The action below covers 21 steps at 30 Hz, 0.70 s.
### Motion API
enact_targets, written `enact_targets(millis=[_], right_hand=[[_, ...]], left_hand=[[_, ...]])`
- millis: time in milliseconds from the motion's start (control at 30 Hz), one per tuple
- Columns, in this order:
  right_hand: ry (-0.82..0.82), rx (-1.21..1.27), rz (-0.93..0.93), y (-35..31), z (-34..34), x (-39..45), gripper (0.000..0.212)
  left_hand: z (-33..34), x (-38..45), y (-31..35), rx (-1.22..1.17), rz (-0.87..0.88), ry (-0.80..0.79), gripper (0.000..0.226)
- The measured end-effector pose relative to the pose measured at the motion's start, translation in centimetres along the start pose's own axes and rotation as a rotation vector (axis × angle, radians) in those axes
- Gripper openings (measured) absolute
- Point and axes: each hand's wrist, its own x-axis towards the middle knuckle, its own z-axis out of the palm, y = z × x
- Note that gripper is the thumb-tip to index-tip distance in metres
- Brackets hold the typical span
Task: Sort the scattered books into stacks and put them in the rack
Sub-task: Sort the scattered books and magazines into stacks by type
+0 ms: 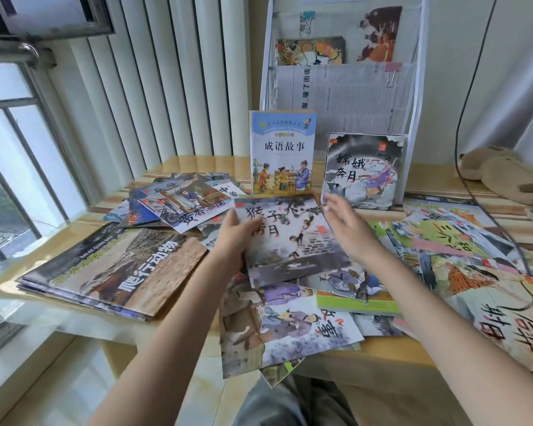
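My left hand (237,238) grips the left edge of a grey picture book with monkeys (293,241), held tilted above the table's middle. At the book's right edge my right hand (346,229) hovers, fingers straight and spread, holding nothing. A white mesh rack (413,96) stands at the back with papers and books in its pockets. Two books lean upright at its foot: a blue storybook (282,152) and a grey moon-tale book (363,170). Scattered picture books (293,327) lie under and around my hands.
A stack of large reptile magazines (117,269) lies at the left on the wooden table (179,166). More loose books (493,290) spread to the right, another heap (185,204) at the back left. A brown plush toy (502,176) and a black cable (474,186) sit at the right.
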Motion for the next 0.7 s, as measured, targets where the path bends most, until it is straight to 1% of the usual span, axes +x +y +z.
enact_targets(millis=[67, 133, 200, 233, 267, 333, 433, 500, 533, 567, 633, 700], right_hand=[[0.156, -0.099, 0.188, 0.9, -2.0, 0.3, 0.04], [0.256, -0.089, 0.348, 1.7, -3.4, 0.5, 0.033], [0.248, -0.06, 0.42, 2.1, -4.1, 0.9, 0.026], [0.225, -0.067, 0.439, 1.9, -4.2, 1.1, 0.022], [0.202, -0.077, 0.451, 1.6, -4.2, 1.3, 0.021], [0.178, -0.069, 0.46, 1.3, -3.8, 1.7, 0.022], [0.185, 0.055, 0.498, 0.8, -3.4, 2.0, 0.022], [0.158, 0.135, 0.507, 0.7, -3.0, 1.8, 0.028], [0.135, 0.116, 0.489, 0.7, -2.8, 1.7, 0.033], [0.104, 0.044, 0.46, 0.7, -2.7, 1.4, 0.038], [0.034, -0.202, 0.385, 0.9, -2.2, 0.9, 0.052], [-0.021, -0.441, 0.29, 0.7, -1.8, 0.4, 0.058]], left_hand=[[-2.1, 0.8, 0.7, -0.009, -0.033, 0.029, 0.03], [-3.7, 1.5, 1.1, 0.078, -0.023, 0.054, 0.024], [-4.6, 2.3, 1.2, 0.248, -0.021, 0.09, 0.024], [-4.7, 2.6, 1.1, 0.331, -0.038, 0.087, 0.031], [-4.7, 2.7, 1.0, 0.398, -0.063, 0.072, 0.036], [-4.3, 2.7, 0.6, 0.452, -0.097, 0.034, 0.03], [-3.6, 2.6, 0.0, 0.424, -0.134, -0.012, 0.02], [-3.3, 2.4, -0.3, 0.394, -0.128, -0.03, 0.015], [-3.3, 2.4, -0.4, 0.386, -0.122, -0.03, 0.015], [-3.3, 2.5, -0.5, 0.382, -0.115, -0.028, 0.018], [-3.4, 2.6, -0.7, 0.386, -0.108, -0.011, 0.029], [-3.5, 2.6, -0.8, 0.381, -0.101, 0.013, 0.033]])
